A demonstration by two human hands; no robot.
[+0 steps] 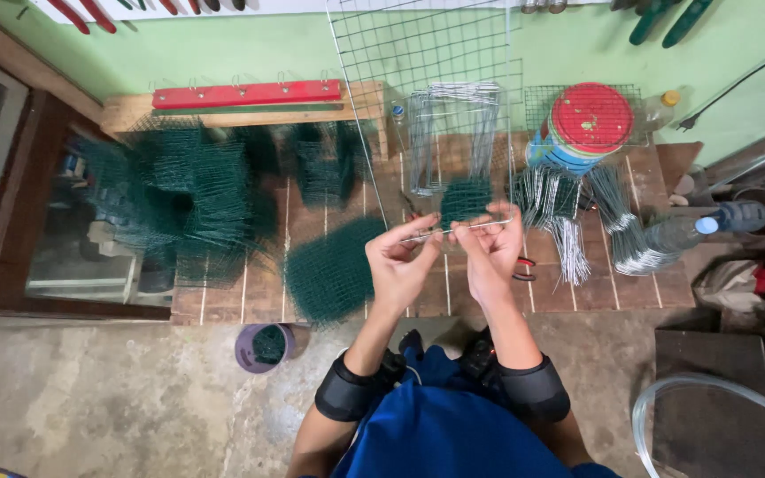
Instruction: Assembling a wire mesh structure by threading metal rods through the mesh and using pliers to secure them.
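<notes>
My left hand (400, 261) and my right hand (493, 248) are raised together over the wooden pallet (577, 288). Both pinch one thin bare metal wire (453, 230) that runs level between the fingertips. Just behind the hands lies a small piece of green wire mesh (465, 196). A rolled piece of green mesh (329, 270) lies left of my left hand. Both forearms wear black bands above a blue garment.
Piles of green mesh (192, 195) fill the pallet's left part. Bundles of bent silver wires (568, 235) lie to the right, beside stacked coloured lids (588, 119), a plastic bottle (692, 232) and red-handled pliers (524, 267). A bare wire grid panel (436, 53) leans against the green wall. A purple cup (263, 347) stands on the concrete floor.
</notes>
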